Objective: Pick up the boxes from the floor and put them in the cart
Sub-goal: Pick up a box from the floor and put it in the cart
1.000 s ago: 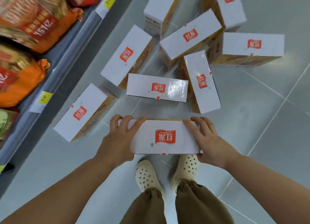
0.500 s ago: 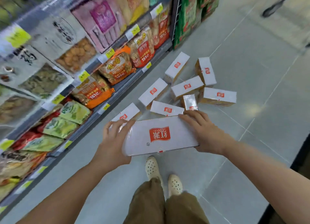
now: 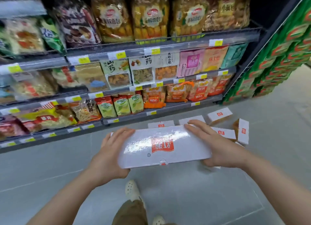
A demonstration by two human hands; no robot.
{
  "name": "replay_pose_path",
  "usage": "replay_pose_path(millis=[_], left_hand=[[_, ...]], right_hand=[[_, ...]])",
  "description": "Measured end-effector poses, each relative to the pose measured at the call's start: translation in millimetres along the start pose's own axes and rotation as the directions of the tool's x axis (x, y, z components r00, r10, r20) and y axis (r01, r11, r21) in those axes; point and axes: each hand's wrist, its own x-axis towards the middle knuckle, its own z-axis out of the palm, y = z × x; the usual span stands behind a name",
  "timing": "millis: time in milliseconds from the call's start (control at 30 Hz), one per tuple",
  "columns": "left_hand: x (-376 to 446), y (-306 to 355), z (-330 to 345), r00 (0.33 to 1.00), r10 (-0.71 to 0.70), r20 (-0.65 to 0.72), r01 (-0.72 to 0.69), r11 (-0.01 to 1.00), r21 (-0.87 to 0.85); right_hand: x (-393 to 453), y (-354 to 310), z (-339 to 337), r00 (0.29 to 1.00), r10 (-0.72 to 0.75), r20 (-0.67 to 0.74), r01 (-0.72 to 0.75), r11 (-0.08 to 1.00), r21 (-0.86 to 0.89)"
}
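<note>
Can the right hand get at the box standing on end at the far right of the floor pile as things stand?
Probably not yet. The right hand and left hand both grip the held box. The upright box lies uncovered on the floor, but lower and farther out.

Boxes (image 3: 225, 133) on floor (image 3: 50, 171) before shelves (image 3: 151, 113), right of centre

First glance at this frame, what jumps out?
The white box with a red logo, held at mid-frame off the floor by the left hand and right hand gripping its two ends. Behind it, more white boxes lie scattered on the grey floor at right. Shelves of snack bags fill the upper frame, with green stacked cartons at far right.
</note>
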Motion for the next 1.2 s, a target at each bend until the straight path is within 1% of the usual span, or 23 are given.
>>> replay_pose_path(millis=[133,233,333,467,567,700,767,833,933,1067,1200], left_hand=[[-72,-9,-39,0.986,-0.115,-0.118,0.11,0.992,-0.054],[-125,-22,-66,0.964,-0.194,-0.183,0.182,0.98,-0.08],[-176,-40,-94,0.934,-0.243,-0.261,0.234,0.97,-0.066],[-246,-84,-124,0.903,-0.291,-0.318,0.281,0.957,-0.075],[-302,-121,-153,0.864,-0.359,-0.352,0.34,0.933,-0.118],[-385,-178,-192,0.816,-0.43,-0.385,0.42,0.9,-0.115],[-424,-205,-211,0.788,-0.448,-0.422,0.448,0.888,-0.105],[-459,-226,-232,0.754,-0.5,-0.426,0.499,0.858,-0.122],[-500,-249,-256,0.705,-0.563,-0.431,0.546,0.819,-0.176],[-534,-283,-286,0.638,-0.624,-0.452,0.575,0.776,-0.26],[-553,-327,-311,0.593,-0.661,-0.46,0.588,0.746,-0.314]], right_hand=[[17,-61,-2,0.986,-0.153,0.065,0.158,0.985,-0.067],[40,-109,7,0.956,-0.269,0.118,0.279,0.957,-0.08],[65,-165,23,0.919,-0.354,0.171,0.371,0.925,-0.079],[98,-246,52,0.873,-0.418,0.251,0.456,0.883,-0.112],[124,-317,81,0.834,-0.463,0.298,0.513,0.851,-0.114],[160,-414,131,0.791,-0.491,0.365,0.565,0.816,-0.126],[180,-459,158,0.751,-0.527,0.399,0.607,0.788,-0.103],[197,-504,182,0.703,-0.574,0.42,0.66,0.746,-0.086],[219,-561,205,0.652,-0.607,0.454,0.703,0.708,-0.064],[259,-626,228,0.572,-0.639,0.515,0.759,0.65,-0.037],[311,-677,250,0.526,-0.632,0.569,0.776,0.63,-0.018]])
